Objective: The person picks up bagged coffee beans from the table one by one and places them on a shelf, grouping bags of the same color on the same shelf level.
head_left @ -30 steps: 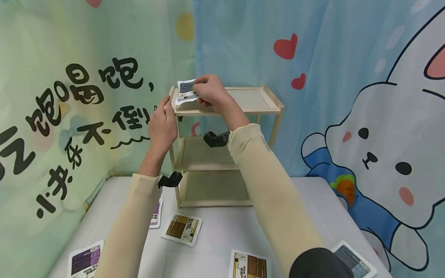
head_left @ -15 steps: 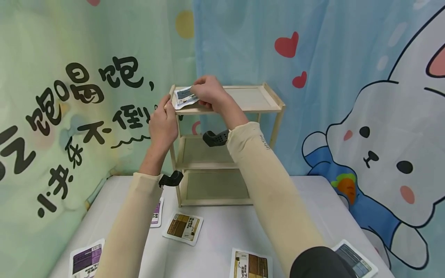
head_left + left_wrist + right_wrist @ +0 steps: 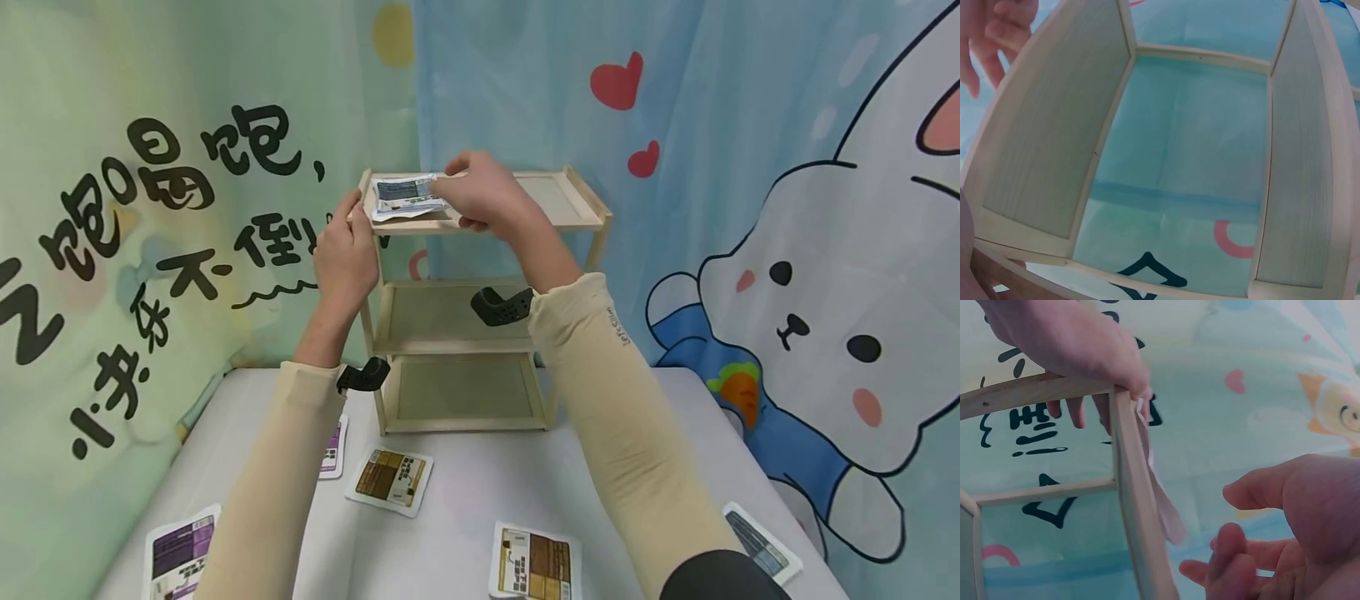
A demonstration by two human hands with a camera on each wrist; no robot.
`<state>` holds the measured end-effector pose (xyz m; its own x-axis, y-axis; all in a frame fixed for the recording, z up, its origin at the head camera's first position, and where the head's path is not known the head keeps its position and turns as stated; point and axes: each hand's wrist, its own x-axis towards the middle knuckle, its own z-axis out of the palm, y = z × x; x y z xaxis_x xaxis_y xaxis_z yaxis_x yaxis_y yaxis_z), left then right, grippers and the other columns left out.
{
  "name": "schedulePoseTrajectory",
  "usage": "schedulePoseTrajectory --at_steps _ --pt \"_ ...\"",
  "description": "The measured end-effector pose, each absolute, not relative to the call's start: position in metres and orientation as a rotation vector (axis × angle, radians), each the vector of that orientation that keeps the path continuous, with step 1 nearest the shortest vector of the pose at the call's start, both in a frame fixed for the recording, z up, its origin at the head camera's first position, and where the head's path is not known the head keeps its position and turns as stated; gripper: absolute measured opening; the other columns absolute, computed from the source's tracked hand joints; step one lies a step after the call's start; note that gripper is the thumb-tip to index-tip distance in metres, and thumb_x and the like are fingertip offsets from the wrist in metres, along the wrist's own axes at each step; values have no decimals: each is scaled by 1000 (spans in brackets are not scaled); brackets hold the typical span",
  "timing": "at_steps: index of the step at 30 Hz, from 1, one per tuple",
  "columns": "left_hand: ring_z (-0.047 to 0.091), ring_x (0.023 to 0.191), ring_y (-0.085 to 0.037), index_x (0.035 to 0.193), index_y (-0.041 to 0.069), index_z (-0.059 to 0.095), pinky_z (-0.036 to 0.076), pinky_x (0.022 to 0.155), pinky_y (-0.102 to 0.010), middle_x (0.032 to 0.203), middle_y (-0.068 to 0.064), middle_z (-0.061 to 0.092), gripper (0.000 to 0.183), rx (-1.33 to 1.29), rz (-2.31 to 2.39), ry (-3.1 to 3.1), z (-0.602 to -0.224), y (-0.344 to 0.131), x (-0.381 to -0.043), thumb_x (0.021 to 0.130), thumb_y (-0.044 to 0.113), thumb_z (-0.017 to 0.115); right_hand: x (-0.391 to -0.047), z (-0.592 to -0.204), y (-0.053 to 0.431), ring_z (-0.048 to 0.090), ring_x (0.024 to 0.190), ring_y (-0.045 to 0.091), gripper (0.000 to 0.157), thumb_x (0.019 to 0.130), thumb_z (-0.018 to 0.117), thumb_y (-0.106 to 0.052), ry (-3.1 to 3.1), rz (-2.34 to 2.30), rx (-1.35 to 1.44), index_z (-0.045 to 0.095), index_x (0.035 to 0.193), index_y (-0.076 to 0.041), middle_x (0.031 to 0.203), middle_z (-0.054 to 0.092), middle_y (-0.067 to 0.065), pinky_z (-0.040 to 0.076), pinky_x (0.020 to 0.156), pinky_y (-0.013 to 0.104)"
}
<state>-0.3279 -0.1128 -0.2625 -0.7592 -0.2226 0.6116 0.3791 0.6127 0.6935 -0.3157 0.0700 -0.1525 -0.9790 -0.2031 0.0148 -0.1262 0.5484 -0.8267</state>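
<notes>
On the left of the top shelf of a three-tier wooden rack (image 3: 450,347) lies a flat white pouch (image 3: 407,198) with a blue-grey printed label. My left hand (image 3: 345,260) grips the rack's left upright at top-shelf height, its thumb over the wood and fingers behind, as the right wrist view shows. Just right of the pouch is my right hand (image 3: 487,197), holding nothing. In the right wrist view, the right hand's thumb and fingers (image 3: 1254,487) are spread apart, with a gap between them and the pouch (image 3: 1166,512).
Two brown-labelled pouches (image 3: 390,481) (image 3: 535,562) lie on the white table (image 3: 442,550). Purple-labelled pouches (image 3: 180,554) (image 3: 333,450) are at the left. A grey-labelled pouch (image 3: 761,542) lies by the right sleeve. Printed curtains (image 3: 510,100) hang close behind the rack.
My right hand has lowered the pouch onto the top shelf, let go of it and drawn off to the right. The left hand keeps its grip on the rack.
</notes>
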Motion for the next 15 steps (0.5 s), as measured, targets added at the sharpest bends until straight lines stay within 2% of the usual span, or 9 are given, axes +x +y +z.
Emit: schedulePoseTrajectory --at_steps 2,4,5,12,15 --pt "39 61 -26 144 14 49 30 56 -36 110 -17 65 49 -123 -1140 -2153 -262 -113 -327 105 33 27 -308 -155 78 42 58 17 48 98 51 -26 2705 -1440 -327 41 143 -11 106 55 4 39 59 30" --pt "41 63 -25 144 13 49 30 57 -35 116 -16 64 49 -121 -1139 -2154 -262 -113 -327 105 33 28 -299 -158 88 48 66 20 46 98 52 -27 2726 -1459 -372 44 141 -11 129 51 5 43 64 32" --pt "41 63 -25 144 13 49 30 57 -35 119 -16 64 49 -121 -1139 -2155 -262 -113 -327 105 33 28 -295 -160 94 50 68 21 45 98 52 -27 2741 -1469 -390 46 140 -11 135 49 5 44 65 32" --pt "40 64 -26 145 16 48 31 58 -36 89 -15 60 49 -117 -1155 -2169 -258 -114 -330 105 36 27 -261 -182 133 59 71 28 44 98 56 -30 2840 -1528 -464 50 138 -13 126 54 8 48 63 33" --pt "42 65 -28 144 17 49 32 59 -39 90 -17 60 48 -100 -1163 -2175 -260 -115 -329 104 35 28 -244 -198 152 60 78 28 46 99 55 -29 2832 -1530 -485 47 141 -13 126 52 11 50 67 36"
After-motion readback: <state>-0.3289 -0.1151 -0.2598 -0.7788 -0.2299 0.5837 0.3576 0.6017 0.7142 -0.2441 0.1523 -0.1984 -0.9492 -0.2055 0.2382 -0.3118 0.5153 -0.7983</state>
